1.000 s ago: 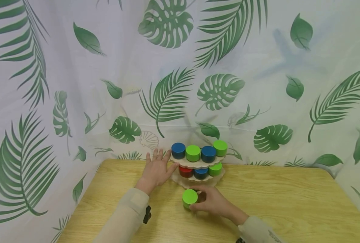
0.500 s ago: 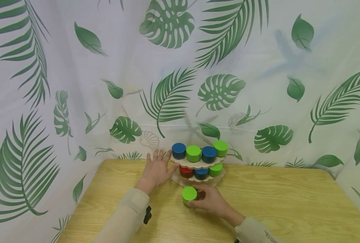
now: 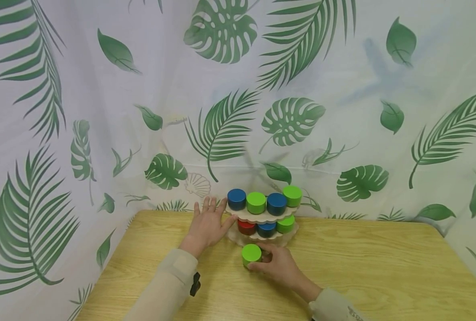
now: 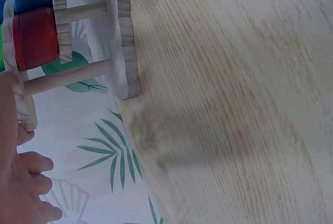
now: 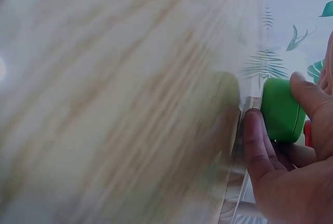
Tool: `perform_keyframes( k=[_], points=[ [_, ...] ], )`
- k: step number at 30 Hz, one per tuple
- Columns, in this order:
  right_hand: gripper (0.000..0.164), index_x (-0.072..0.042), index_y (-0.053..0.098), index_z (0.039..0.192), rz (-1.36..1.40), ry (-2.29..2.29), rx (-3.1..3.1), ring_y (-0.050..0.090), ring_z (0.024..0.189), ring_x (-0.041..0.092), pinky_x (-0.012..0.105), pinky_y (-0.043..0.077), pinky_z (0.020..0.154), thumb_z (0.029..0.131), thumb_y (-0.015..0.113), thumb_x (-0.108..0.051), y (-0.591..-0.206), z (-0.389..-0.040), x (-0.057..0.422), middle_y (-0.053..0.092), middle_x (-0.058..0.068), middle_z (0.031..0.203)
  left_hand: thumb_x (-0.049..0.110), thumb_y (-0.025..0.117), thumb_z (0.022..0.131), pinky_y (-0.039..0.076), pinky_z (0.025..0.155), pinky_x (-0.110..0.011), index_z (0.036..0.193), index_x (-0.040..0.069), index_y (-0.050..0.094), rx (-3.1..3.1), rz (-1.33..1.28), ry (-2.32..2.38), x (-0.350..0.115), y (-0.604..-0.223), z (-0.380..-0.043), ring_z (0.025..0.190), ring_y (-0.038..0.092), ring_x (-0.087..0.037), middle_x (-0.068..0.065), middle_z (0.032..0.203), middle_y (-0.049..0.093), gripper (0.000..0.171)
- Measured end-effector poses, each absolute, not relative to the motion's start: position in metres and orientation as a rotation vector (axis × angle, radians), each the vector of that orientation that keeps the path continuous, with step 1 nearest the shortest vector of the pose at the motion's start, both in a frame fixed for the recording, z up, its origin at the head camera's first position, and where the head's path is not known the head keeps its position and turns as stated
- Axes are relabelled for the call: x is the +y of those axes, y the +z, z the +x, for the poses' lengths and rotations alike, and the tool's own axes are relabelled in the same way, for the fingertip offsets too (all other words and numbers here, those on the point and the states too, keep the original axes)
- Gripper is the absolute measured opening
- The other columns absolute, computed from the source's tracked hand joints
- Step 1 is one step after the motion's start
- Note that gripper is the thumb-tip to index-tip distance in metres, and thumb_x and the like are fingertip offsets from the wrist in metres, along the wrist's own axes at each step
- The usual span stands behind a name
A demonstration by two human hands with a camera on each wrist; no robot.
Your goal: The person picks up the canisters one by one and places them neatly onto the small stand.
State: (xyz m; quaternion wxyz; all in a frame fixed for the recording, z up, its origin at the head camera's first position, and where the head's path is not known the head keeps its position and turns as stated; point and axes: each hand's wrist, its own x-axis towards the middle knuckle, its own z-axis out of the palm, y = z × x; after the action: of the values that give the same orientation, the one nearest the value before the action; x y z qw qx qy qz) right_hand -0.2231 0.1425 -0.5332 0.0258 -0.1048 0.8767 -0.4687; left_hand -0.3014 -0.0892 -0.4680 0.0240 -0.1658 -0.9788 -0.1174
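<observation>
A tiered wooden stand (image 3: 258, 217) with scalloped edges holds blue, green and red cylinder blocks on its upper levels. My left hand (image 3: 207, 226) is at its left side, fingers extended, with the thumb and index finger touching the top tier's edge. In the left wrist view, a red block (image 4: 36, 37) sits under that tier, near the thumb. Just in front of the stand, my right hand (image 3: 279, 266) pinches a green cylinder block (image 3: 251, 255) between thumb and fingers. The right wrist view shows the thumb on one face of this green block (image 5: 282, 110) and fingers at the opposite side.
The stand is at the back of a wood-grain table (image 3: 366, 267), close to a white leaf-printed curtain (image 3: 322, 80). On the top tier are a blue block (image 3: 236, 199), a green block (image 3: 256, 203), another blue block (image 3: 276, 203) and a farther green block (image 3: 292, 196).
My right hand has moved the green block slightly forward, toward the stand's base. The left hand and the stand stay in place.
</observation>
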Motion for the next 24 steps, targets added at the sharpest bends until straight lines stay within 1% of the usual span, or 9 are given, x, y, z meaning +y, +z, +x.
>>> perform_keyframes(
  k=[3,6,9,15,18,24],
  points=[
    [0.064,-0.001,0.070,0.136,-0.312,-1.439,2.733,0.057,0.083,0.015,0.019,0.046,0.067,0.082,0.092,-0.027,-0.533,-0.223,0.141,0.068,0.003,0.101,0.065,0.034,0.108,0.016,0.128,-0.069,0.166,0.013,0.034,-3.023,-0.514,-0.367,-0.089,-0.468,-0.302,0.162,0.021,-0.044,-0.024,0.170,0.031,0.078],
    [0.062,0.000,0.070,0.135,-0.304,-1.442,2.752,0.061,0.085,0.015,0.018,0.049,0.068,0.082,0.092,-0.024,-0.532,-0.221,0.139,0.073,0.007,0.108,0.065,0.034,0.108,0.016,0.128,-0.069,0.166,0.012,0.033,-3.025,-0.514,-0.372,-0.089,-0.468,-0.302,0.162,0.021,-0.044,-0.024,0.171,0.031,0.079],
    [0.060,-0.001,0.071,0.134,-0.275,-1.456,2.766,0.062,0.085,0.014,0.018,0.051,0.068,0.082,0.092,-0.021,-0.532,-0.220,0.136,0.074,0.008,0.114,0.065,0.034,0.109,0.016,0.128,-0.069,0.166,0.012,0.034,-3.026,-0.517,-0.381,-0.090,-0.468,-0.301,0.162,0.021,-0.044,-0.024,0.171,0.030,0.079],
    [0.058,-0.002,0.074,0.131,-0.219,-1.441,2.846,0.057,0.078,0.011,0.018,0.046,0.064,0.080,0.094,-0.021,-0.534,-0.220,0.130,0.070,0.003,0.098,0.064,0.035,0.109,0.017,0.127,-0.069,0.166,0.011,0.034,-3.016,-0.523,-0.384,-0.090,-0.470,-0.302,0.161,0.022,-0.044,-0.024,0.170,0.031,0.078],
    [0.055,-0.003,0.076,0.126,-0.202,-1.419,2.889,0.056,0.078,0.011,0.018,0.044,0.065,0.078,0.095,-0.021,-0.535,-0.221,0.128,0.070,0.001,0.094,0.065,0.034,0.109,0.017,0.128,-0.069,0.166,0.011,0.034,-3.020,-0.525,-0.382,-0.090,-0.469,-0.302,0.162,0.022,-0.044,-0.024,0.170,0.031,0.079],
    [0.046,-0.005,0.080,0.115,-0.219,-1.380,2.959,0.058,0.078,0.013,0.019,0.045,0.066,0.076,0.096,-0.022,-0.535,-0.221,0.126,0.072,0.000,0.089,0.065,0.033,0.109,0.017,0.127,-0.070,0.167,0.012,0.033,-3.027,-0.528,-0.375,-0.090,-0.469,-0.302,0.162,0.021,-0.044,-0.024,0.171,0.030,0.079]
  ],
)
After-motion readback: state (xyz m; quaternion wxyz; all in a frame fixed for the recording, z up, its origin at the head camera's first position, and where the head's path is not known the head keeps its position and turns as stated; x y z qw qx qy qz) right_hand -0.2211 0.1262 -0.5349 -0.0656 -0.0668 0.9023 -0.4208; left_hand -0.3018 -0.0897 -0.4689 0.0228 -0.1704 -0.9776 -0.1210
